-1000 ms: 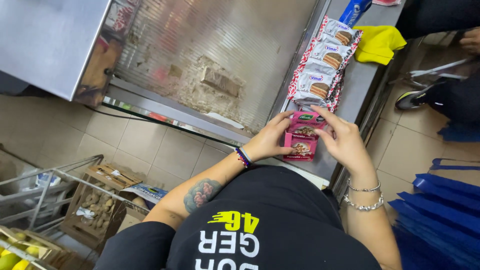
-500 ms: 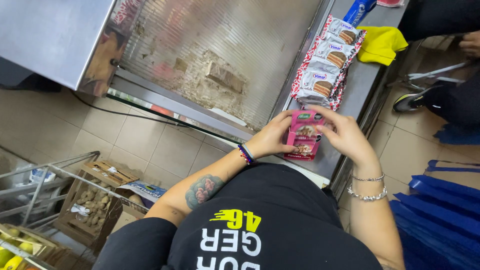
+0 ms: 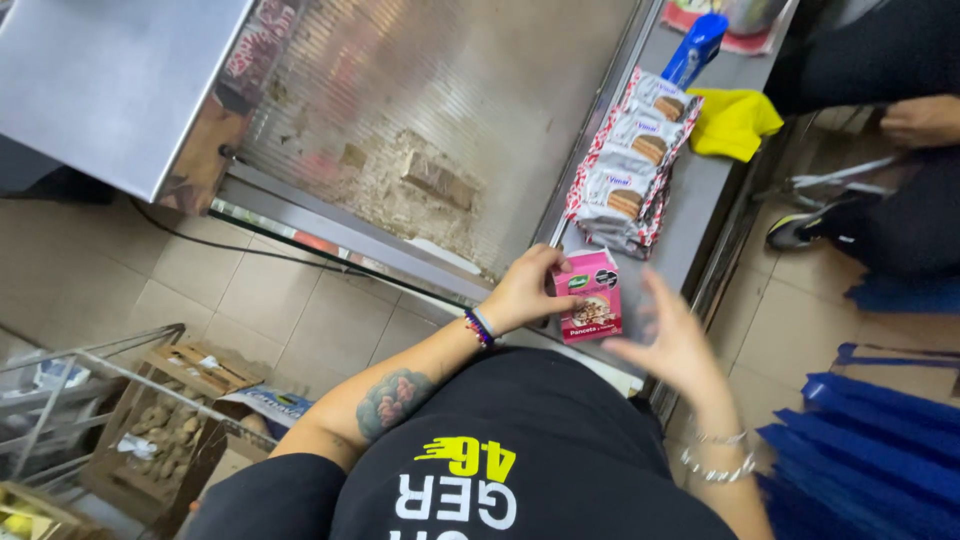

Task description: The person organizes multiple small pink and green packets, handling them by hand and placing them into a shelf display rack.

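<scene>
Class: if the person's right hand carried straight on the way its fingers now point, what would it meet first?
Probably the pink box held by the left hand; the right hand is blurred, so depth is uncertain.

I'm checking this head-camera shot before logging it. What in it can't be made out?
- Right hand: motion-blurred, so whether it touches the pink box is unclear.
- Left hand: its fingers cover the box's left edge; the grip behind is hidden.
- Blue package: partly behind the row of snack packets.
- Another person's hand: cut off by the right edge.
- Crate contents: too small to identify.
</scene>
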